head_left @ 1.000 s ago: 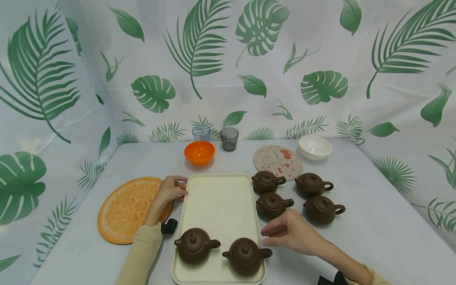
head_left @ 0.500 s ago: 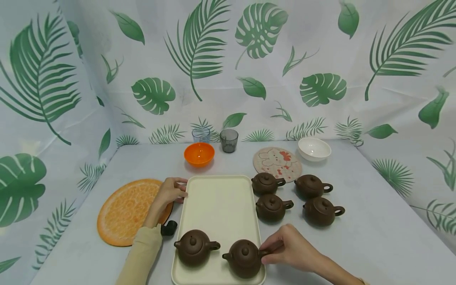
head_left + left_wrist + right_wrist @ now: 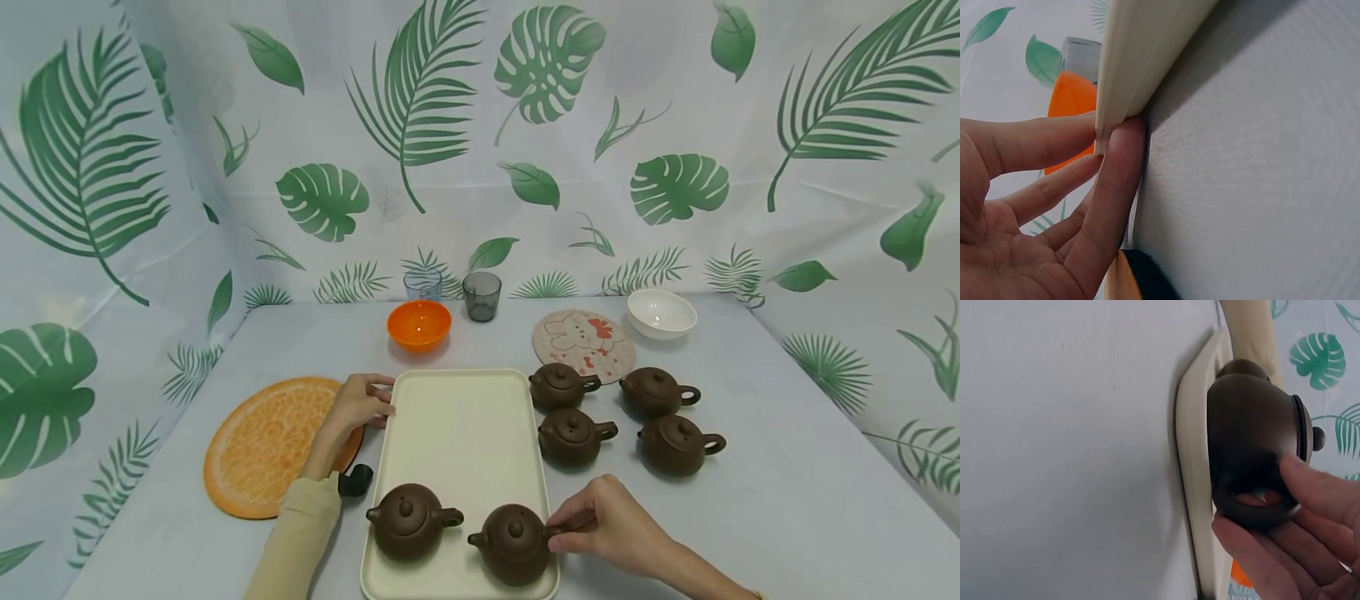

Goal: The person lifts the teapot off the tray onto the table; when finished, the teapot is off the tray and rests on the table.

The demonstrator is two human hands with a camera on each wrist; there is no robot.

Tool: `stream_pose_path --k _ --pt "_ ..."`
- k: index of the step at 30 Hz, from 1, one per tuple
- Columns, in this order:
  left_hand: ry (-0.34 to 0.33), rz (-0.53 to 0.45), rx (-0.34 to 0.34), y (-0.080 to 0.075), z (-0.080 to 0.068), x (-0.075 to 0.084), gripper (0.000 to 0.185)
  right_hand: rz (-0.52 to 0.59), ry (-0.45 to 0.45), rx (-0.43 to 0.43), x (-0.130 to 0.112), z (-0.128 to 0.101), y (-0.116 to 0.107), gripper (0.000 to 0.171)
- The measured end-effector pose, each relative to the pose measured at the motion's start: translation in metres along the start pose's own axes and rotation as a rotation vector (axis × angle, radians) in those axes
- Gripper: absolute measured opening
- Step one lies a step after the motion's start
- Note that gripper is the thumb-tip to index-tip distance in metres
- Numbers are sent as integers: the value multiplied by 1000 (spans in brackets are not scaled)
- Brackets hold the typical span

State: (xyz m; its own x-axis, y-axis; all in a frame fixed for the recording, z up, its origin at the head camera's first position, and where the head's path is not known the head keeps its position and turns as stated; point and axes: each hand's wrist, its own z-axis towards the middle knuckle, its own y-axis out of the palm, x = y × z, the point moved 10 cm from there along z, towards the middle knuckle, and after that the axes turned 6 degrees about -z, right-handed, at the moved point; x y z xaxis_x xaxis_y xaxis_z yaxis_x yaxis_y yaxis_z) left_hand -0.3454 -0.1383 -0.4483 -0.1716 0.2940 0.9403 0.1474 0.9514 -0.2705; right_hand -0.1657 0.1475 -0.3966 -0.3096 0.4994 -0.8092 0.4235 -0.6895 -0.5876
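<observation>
Brown clay teapot [image 3: 513,542] on the cream tray [image 3: 457,417] is now pinched at its handle by the right hand [image 3: 611,525], newly arrived; the tray's edge is held by the left hand [image 3: 358,403].

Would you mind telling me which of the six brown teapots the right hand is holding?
The right hand pinches the handle of the right-hand teapot on the tray, at the cream tray's near right corner. The other five go untouched.

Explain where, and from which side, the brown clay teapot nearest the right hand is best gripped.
Grip the brown clay teapot by its loop handle, coming from its right. The handle juts toward the right hand, clear of the cream tray's rim; the rounded body offers no sure pinch.
</observation>
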Motion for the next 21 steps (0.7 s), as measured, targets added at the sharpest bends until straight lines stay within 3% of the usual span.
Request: stream_pose_path --k 6,11,21 --pt "8 1 -3 1 -1 1 47 -68 -87 65 -8 -1 -4 11" --pt "6 3 -4 1 -1 0 47 -65 -84 75 -4 -4 -13 11" --pt "17 -7 -8 1 -1 1 47 -64 -192 120 1 -23 -58 14"
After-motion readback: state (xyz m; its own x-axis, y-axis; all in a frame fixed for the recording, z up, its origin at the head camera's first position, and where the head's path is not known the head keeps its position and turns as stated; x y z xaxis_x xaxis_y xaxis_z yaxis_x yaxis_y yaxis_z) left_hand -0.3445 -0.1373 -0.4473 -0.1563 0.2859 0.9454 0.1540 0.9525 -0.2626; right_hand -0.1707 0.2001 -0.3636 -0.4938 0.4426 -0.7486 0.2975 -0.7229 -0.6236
